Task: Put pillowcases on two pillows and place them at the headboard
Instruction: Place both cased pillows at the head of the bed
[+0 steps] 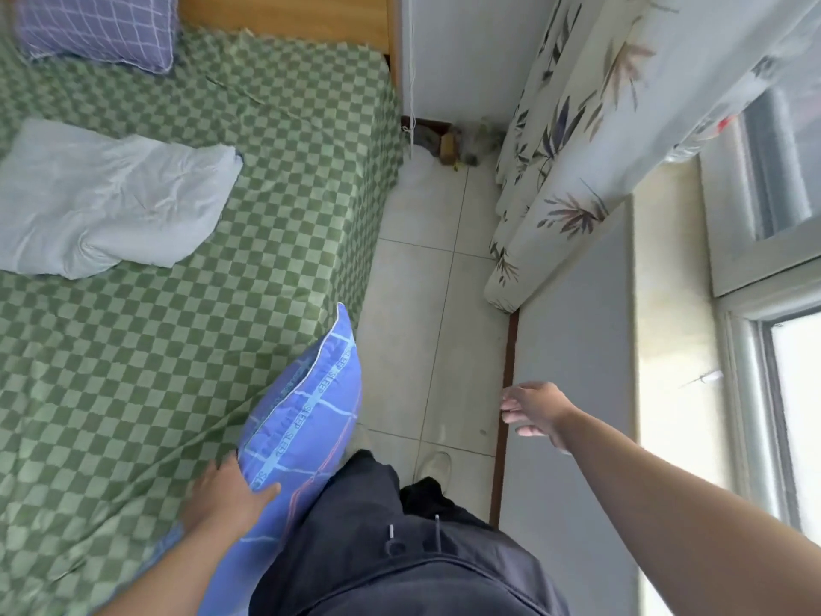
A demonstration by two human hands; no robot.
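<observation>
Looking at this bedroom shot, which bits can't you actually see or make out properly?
Head view only:
- Purple checked pillow: top cut off by the frame edge.
- White pillowcase: left end cut off by the frame edge.
- Left hand: fingers partly hidden behind the blue pillow.
- Clutter in the floor corner: too blurred to identify.
- Right hand: motion-blurred; seems empty.

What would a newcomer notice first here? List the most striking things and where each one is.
The green checkered bedspread fills the left of the view. At its near edge the left hand grips a bright blue pillow printed with SLEEP, held against the person's dark trousers. Farther up lie a white pillowcase and a purple grid pillow by the wooden headboard, while the right hand hangs open over the tiled floor.
</observation>
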